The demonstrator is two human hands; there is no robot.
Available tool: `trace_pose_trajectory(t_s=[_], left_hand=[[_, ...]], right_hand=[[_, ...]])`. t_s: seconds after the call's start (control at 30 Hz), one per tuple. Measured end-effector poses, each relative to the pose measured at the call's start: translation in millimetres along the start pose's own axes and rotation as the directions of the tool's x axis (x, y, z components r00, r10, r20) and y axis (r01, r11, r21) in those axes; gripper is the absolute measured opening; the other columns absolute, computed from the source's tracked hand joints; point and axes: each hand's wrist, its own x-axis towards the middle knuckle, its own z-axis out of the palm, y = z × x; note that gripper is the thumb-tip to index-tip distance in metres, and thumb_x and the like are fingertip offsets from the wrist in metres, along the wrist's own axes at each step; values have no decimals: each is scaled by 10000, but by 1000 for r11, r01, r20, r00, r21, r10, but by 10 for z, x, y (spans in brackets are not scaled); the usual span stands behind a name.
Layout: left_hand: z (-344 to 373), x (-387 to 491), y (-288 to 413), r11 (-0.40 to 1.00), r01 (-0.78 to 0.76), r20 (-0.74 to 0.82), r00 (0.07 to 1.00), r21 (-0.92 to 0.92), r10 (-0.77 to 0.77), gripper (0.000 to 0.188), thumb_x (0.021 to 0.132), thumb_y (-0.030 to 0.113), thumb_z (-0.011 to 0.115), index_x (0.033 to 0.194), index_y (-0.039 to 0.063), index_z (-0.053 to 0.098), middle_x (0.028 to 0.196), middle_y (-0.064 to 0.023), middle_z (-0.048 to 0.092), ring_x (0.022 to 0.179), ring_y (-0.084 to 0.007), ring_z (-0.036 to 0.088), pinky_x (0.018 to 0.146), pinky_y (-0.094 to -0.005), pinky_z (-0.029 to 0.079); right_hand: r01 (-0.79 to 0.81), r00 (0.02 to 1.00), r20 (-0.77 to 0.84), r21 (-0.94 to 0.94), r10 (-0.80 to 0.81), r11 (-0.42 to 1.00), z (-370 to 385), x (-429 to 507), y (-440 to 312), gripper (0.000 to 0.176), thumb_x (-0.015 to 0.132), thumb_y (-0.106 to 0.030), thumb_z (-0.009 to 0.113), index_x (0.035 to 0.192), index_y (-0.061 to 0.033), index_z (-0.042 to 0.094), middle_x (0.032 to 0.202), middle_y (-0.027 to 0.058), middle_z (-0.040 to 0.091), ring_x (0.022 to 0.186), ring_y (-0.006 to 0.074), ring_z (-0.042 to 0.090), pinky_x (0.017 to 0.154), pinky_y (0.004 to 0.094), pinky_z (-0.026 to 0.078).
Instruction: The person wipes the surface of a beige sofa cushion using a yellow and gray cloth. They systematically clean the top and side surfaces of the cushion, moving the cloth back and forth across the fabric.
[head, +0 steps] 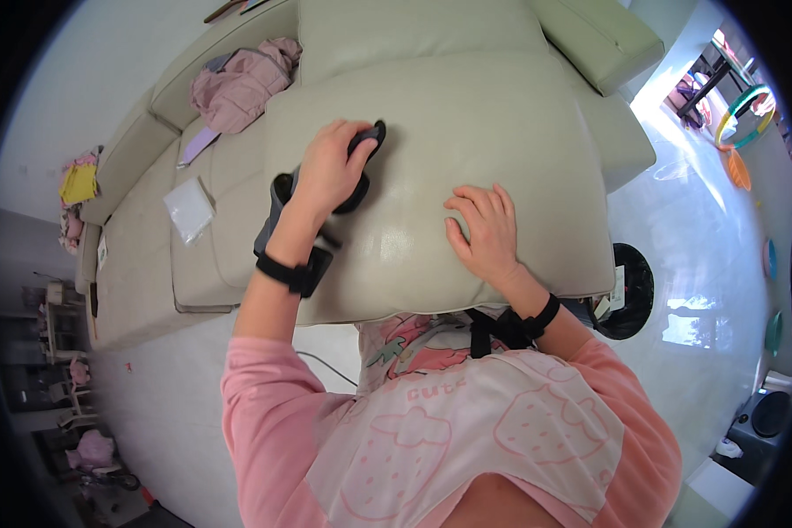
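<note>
My left hand (332,165) grips a dark grey and black object (367,136), its thumb pressed along one rounded end. More of the dark object shows beneath the palm and wrist, but my hand and forearm hide much of it, so I cannot tell what it is. It lies at or just over the beige leather sofa seat (422,145). Palm down, my right hand (482,231) rests on the same seat, bare, with its fingers loosely bent and apart. Each wrist wears a black strap; the left one (284,274) carries a small black box.
A crumpled pink garment (241,89) and a clear plastic packet (190,208) lie on the sofa to the left. Below the seat's right corner stands a bin with a black liner (637,294). A hoop (726,125) is at the far right. A cable (327,366) runs by my legs.
</note>
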Motion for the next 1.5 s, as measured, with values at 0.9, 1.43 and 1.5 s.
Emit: trace_pose_trajectory(t_s=[0.9, 1.43, 1.5], left_hand=[[29, -41, -242, 995, 68, 9, 998, -71, -68, 288, 967, 209, 647, 1200, 41, 661, 1158, -163, 685, 1103, -365, 635, 943, -437, 509], [-89, -1112, 267, 966, 250, 731, 670, -61, -127, 208, 936, 227, 629, 1041, 70, 715, 965, -160, 723, 946, -372, 676, 823, -447, 525], [-232, -936, 178, 940, 284, 744, 667, -190, -51, 187, 977, 196, 630, 1086, 61, 701, 877, -93, 701, 850, -223, 663, 812, -354, 514]], right_hand=[[40, 999, 14, -37, -39, 999, 22, -13, -18, 256, 848, -156, 695, 1098, -124, 649, 1203, 51, 606, 1138, 251, 564, 1114, 537, 341], [49, 998, 38, -77, -46, 996, 1, -169, -115, 253, 836, -180, 700, 1077, -127, 646, 1173, 47, 608, 1113, 253, 567, 1094, 530, 351], [45, 999, 13, -68, -44, 997, 20, -117, -80, 257, 838, -178, 698, 1084, -127, 644, 1183, 46, 608, 1117, 251, 567, 1099, 528, 350]])
